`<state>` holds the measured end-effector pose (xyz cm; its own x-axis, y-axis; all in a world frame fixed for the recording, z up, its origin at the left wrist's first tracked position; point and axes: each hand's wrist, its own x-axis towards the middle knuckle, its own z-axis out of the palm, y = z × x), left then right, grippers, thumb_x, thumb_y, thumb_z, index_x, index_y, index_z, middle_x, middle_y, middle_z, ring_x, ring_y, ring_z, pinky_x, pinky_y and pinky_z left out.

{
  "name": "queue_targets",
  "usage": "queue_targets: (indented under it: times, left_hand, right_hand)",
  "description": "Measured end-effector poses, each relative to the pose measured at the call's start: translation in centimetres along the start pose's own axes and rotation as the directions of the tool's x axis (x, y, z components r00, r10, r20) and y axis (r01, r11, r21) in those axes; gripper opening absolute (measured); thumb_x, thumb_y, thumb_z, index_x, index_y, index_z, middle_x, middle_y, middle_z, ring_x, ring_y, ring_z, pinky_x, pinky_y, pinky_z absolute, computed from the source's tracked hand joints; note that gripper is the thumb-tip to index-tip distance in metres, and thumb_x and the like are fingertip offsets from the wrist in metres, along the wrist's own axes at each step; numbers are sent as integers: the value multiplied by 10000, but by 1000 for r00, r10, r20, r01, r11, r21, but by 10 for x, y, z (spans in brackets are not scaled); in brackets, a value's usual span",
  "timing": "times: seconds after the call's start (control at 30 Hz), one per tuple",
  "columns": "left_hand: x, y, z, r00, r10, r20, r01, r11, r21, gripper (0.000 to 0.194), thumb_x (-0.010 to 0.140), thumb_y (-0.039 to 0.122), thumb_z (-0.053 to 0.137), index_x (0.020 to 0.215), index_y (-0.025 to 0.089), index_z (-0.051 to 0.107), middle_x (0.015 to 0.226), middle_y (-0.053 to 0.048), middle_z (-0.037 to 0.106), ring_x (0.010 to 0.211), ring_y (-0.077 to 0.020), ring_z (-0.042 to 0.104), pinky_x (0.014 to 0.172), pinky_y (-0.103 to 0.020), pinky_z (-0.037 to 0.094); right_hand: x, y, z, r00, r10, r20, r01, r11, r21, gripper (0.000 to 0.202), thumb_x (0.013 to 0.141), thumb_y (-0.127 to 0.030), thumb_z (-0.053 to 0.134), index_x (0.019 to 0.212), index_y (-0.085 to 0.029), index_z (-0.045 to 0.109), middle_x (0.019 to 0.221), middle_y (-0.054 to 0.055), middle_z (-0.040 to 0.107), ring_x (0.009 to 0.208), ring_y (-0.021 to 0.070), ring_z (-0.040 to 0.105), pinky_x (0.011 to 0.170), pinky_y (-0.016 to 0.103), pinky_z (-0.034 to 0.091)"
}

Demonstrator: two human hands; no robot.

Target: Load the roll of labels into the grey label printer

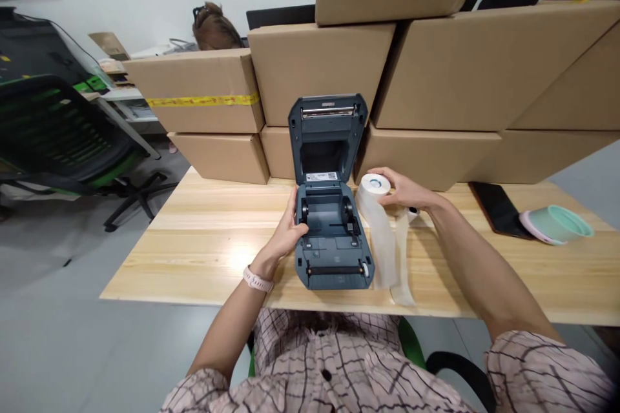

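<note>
A pale wood worktop (194,232), boxes (320,71) piled along its far side. On it sits the printer (329,240), lid raised in front of the boxes. The left hand (285,232), partly closed, grips the printer's left side, thumb over the rim; the right hand (403,190) curls half closed round the roll (374,186), just right of the printer, its white strip (383,245) trailing nearward. On the left wrist, a pink band (258,280)

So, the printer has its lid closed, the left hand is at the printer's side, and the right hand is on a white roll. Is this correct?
Not quite: the head view shows the printer with its lid open. The left hand is at the printer's side, and the right hand is on a white roll.
</note>
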<state>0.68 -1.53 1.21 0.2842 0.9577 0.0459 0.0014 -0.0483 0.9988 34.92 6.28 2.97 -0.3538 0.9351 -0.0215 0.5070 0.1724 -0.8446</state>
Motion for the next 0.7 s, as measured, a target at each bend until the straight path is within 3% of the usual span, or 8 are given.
queue_targets:
  times: [0.13,0.23,0.33,0.43,0.5,0.57,0.63,0.7]
  left_hand:
    - [0,1,0,1000,12,11,-12,1000,-7,1107,662,137,592,1655,200,107,1737,-65,191,1620,-269,72,1329,-398,75]
    - [0,2,1,1000,10,15,-10,1000,-8,1084,673,142,594,1652,207,131,1737,-59,195,1621,-264,71,1329,-397,81]
    - [0,3,2,1000,-2,4,2,1000,-2,1079,671,130,584,1651,192,136,1748,-56,136,1622,-252,77,1328,-374,85]
    - [0,2,3,1000,5,2,-5,1000,-12,1075,672,131,585,1651,211,148,1750,-36,135,1620,-256,96,1328,-377,88]
    - [0,0,3,1000,16,-6,-17,1000,-26,1070,672,140,594,1649,228,167,1749,-23,142,1621,-268,88,1327,-388,96]
    - [0,-1,3,1000,21,-14,-22,999,-35,1062,669,136,596,1646,237,191,1749,-16,142,1621,-273,88,1326,-389,108]
    - [0,-2,3,1000,22,-10,-23,999,-45,1059,672,130,595,1645,243,194,1746,-14,158,1619,-267,108,1325,-389,115]
    - [0,-2,3,1000,22,1,-21,998,-54,1080,668,130,600,1651,243,167,1742,-17,182,1618,-258,119,1325,-389,117]
  right_hand:
    - [-37,22,-19,999,42,-21,-34,953,301,855,795,-441,781,1534,-330,366,1567,119,514,1475,304,464,1211,537,396]
    - [-74,41,-24,991,128,-49,-91,885,457,748,808,-462,771,1472,-347,449,1561,126,523,1465,317,477,1181,544,432]
    - [-95,50,-14,981,194,28,-188,886,425,720,763,-432,823,1411,-327,525,1583,129,495,1470,335,466,1138,535,476]
    - [-97,47,-2,974,208,89,-226,904,362,602,736,-484,843,1258,-262,642,1449,149,625,1336,332,599,1099,508,505]
    - [-94,36,-1,978,179,109,-206,914,348,568,712,-567,837,1143,-229,689,1225,158,739,1136,326,706,973,485,568]
    - [-91,13,-3,989,69,131,-108,939,326,576,733,-626,798,1133,-222,701,1041,146,766,985,304,734,862,451,584]
    - [-89,-22,-3,981,-102,168,56,964,258,550,814,-627,726,1203,-240,692,1012,119,755,950,275,724,840,424,572]
    - [-81,-64,6,940,-243,241,221,968,117,492,893,-571,663,1285,-275,662,1129,87,739,1012,258,708,882,412,558]
